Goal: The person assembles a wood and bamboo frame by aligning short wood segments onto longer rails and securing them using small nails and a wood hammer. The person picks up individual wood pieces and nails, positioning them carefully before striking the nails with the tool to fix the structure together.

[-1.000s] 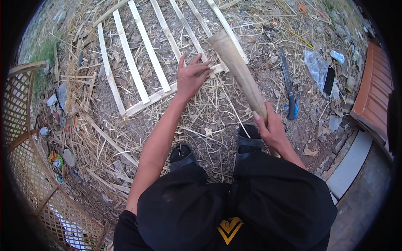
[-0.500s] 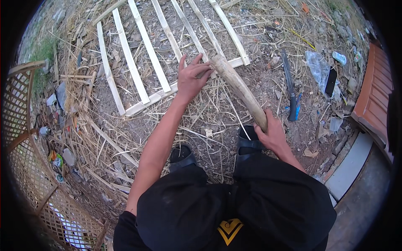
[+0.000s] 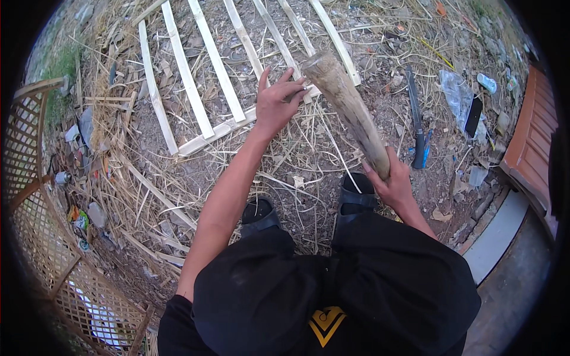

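Observation:
My right hand (image 3: 394, 181) is wrapped round the lower end of a thick, rough wooden club (image 3: 350, 110). The club's broad upper end is raised beside and above my left fingertips, hiding part of the ground and slats beneath. My left hand (image 3: 279, 107) has thumb and forefinger pinched over the near crosspiece (image 3: 219, 136) of a pale wooden slat frame (image 3: 221, 71). Something tiny shows at those fingertips, too small to make out; the other fingers stretch forward. Several slats run away from the crosspiece, spaced apart on the ground.
A long dark-handled knife (image 3: 415, 115) lies to the right, near a crumpled clear plastic bag (image 3: 456, 95) and a can (image 3: 486, 82). Brown lattice (image 3: 44, 237) stands at the left. Wood shavings (image 3: 297, 151) litter the ground before my sandals (image 3: 260, 215).
The club's far end has lifted off from beside my left fingers, up towards me. My left hand keeps its pinch at nearly the same spot on the crosspiece.

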Demonstrator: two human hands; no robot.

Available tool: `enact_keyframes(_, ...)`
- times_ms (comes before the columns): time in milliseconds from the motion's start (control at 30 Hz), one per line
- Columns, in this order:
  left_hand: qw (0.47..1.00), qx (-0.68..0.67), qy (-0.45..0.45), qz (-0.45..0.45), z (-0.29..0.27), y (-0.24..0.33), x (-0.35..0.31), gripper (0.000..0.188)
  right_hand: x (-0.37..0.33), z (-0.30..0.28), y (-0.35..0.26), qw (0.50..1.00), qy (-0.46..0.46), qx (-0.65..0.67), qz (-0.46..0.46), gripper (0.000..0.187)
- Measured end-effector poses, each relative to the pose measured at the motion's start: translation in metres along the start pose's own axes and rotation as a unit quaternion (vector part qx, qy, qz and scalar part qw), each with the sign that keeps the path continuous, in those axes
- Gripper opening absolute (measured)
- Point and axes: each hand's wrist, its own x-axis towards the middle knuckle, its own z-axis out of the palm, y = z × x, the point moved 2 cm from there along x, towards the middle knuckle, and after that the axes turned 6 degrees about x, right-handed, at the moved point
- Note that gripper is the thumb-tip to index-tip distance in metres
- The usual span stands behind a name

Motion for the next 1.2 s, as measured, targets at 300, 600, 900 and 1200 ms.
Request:
enact_keyframes(300,0.998,0.022,-0.052,-0.019,0.005,-0.005,-0.002,0.044,0.012,-0.007,-0.001,1.000,0.004,0.003,0.001,0.044)
enact_keyframes(600,0.997,0.032,-0.073,-0.021,0.002,-0.006,-0.003,0.077,0.016,-0.008,-0.007,0.998,-0.043,0.024,0.046,0.047)
enact_keyframes(900,0.998,0.013,-0.057,-0.024,0.007,-0.007,-0.003,0.077,0.019,-0.011,-0.009,1.000,0.006,0.011,0.013,0.043)
enact_keyframes(1200,0.997,0.010,-0.063,-0.037,0.013,-0.008,-0.003,0.076,0.022,-0.008,-0.001,0.997,-0.026,-0.033,0.067,0.041)
